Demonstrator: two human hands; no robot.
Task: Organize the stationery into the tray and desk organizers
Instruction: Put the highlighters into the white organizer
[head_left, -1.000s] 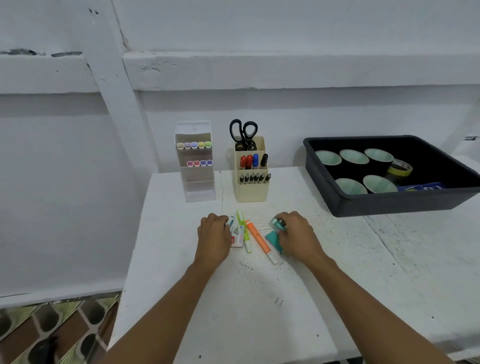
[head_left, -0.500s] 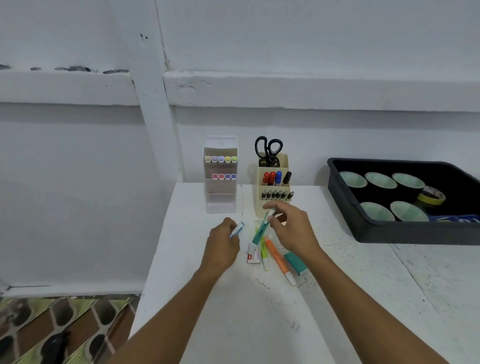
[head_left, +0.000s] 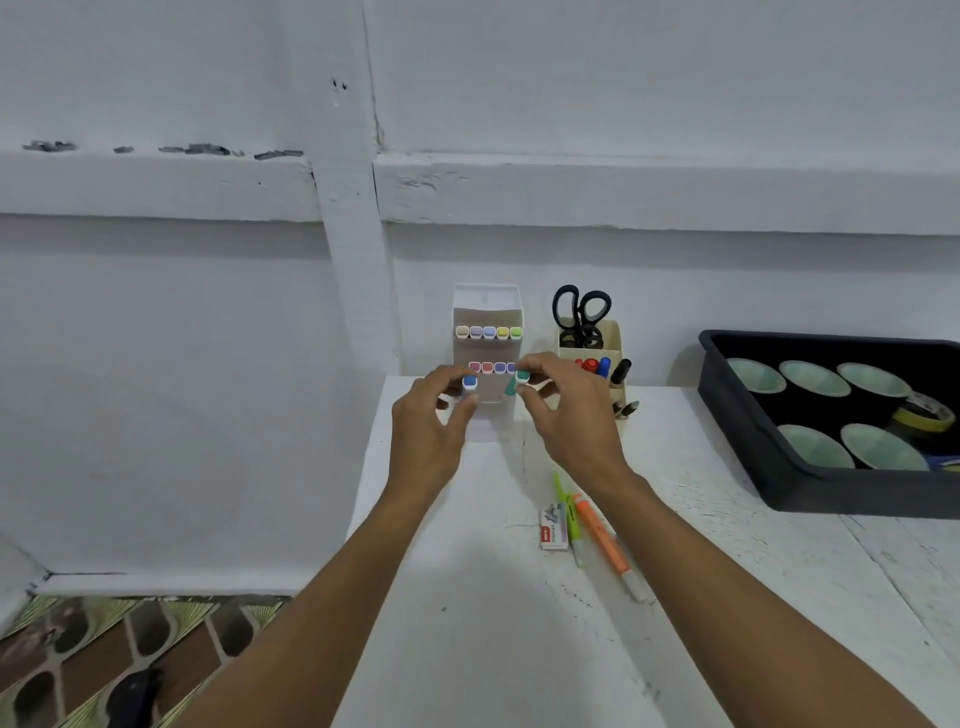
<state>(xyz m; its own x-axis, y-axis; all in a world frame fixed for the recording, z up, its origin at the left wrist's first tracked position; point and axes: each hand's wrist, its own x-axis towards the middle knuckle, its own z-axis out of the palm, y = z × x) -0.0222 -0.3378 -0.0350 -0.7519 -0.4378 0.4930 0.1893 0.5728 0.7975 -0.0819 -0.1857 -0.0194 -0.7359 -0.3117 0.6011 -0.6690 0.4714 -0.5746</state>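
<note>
I think the job is more than half done. The white holder (head_left: 485, 306) at the back of the table (head_left: 467, 623) already has two rows of pens (head_left: 488, 332) with soft-colored caps. There are five in the top row, and four show in the row below. The beige holder (head_left: 613, 338) just beside it has black scissors (head_left: 581, 312) and some markers (head_left: 597, 365) standing in it. The black tray (head_left: 810, 491) on the right holds five cups (head_left: 810, 376) and a roll of tape (head_left: 924, 413). It also has something blue in the corner that I cannot make out. Both hands are up in front of the white holder. The left hand (head_left: 423, 431) pinches a blue pen (head_left: 469, 383) between thumb and fingers, cap up. The right hand (head_left: 569, 426) pinches a teal pen (head_left: 517, 383) the same way, tilted a little, with its cap close to the end of the lower row. My guess is that these two pens go into the white holder next, since their caps look like the ones in there. I cannot tell if either pen touches the holder yet. Three things lie on the table, nearer the person, not yet put away. They are a small staple box (head_left: 553, 527), a green pen (head_left: 562, 501) touching it, and an orange pen (head_left: 602, 540) just beside that. So what is left looks like these two pens and then those three things.
</note>
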